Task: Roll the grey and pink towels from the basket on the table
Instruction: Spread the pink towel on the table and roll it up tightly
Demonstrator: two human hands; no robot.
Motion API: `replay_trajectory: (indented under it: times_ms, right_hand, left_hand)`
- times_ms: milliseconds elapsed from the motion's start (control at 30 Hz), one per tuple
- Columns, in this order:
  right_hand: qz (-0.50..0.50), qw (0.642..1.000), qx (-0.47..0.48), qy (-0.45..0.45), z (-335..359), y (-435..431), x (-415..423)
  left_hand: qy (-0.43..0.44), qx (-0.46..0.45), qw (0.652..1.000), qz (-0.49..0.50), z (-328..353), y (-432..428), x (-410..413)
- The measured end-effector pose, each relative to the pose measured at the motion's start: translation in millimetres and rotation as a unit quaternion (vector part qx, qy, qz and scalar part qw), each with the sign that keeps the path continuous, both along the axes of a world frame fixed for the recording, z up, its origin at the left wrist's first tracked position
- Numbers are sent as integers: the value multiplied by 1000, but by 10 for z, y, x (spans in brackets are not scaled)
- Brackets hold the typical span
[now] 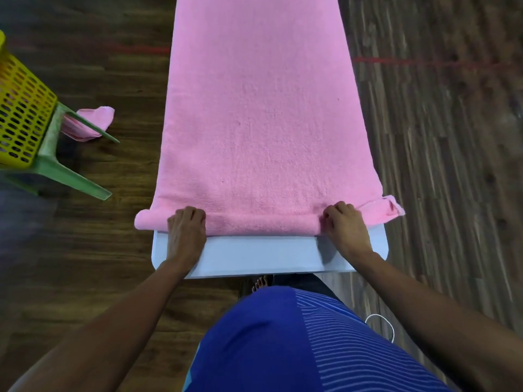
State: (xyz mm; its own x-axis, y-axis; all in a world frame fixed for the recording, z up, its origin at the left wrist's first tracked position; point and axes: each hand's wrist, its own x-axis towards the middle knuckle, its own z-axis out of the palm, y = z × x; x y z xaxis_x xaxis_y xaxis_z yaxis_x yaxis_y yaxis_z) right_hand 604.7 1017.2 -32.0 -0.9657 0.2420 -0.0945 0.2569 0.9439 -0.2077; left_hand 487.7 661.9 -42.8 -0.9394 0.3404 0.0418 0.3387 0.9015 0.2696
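Gripping the rolled near edge of the pink towel (263, 123) on the table (263, 254): left hand (186, 233) and right hand (346, 229), fingers curled over it.

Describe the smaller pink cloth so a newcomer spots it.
Find the yellow basket on the green stool at the left edge. Beside it, behind a stool leg, a small pink cloth lies on the floor. Unlike the big towel on the table, it is bunched and untouched.

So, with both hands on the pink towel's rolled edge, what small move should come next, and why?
Probably roll another turn away from the body: the left hand and right hand grip the rolled near edge of the pink towel, most of which lies flat on the table.
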Motion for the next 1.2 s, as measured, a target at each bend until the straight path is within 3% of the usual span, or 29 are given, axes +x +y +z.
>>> replay_trajectory:
  times_ms: [167,300,533,700,767,933,1033,1200]
  right_hand:
    - [47,998,15,-28,-10,47,246]
    - [-14,995,54,-79,-30,200,243]
    - [-9,997,32,-62,70,311,193]
    - [-18,990,-10,-141,188,418,38]
    - [-40,992,-10,-116,175,465,-13]
    - [-61,994,89,13,153,522,-35]
    - [-11,997,74,-6,107,416,23]
    - [-13,998,48,-31,11,386,122]
  left_hand:
    - [-40,-19,998,-52,-92,-153,134]
    - [-47,-61,997,-31,-93,-267,11]
    - [-55,-57,996,-33,102,-214,-81]
    - [-69,-56,996,-13,189,-243,-187]
    - [-59,-61,996,19,162,-260,-243]
    - [-1,-55,996,74,109,-234,-288]
    - [-26,-19,999,41,58,-199,-195]
    - [-58,-47,997,-15,-31,-345,-94]
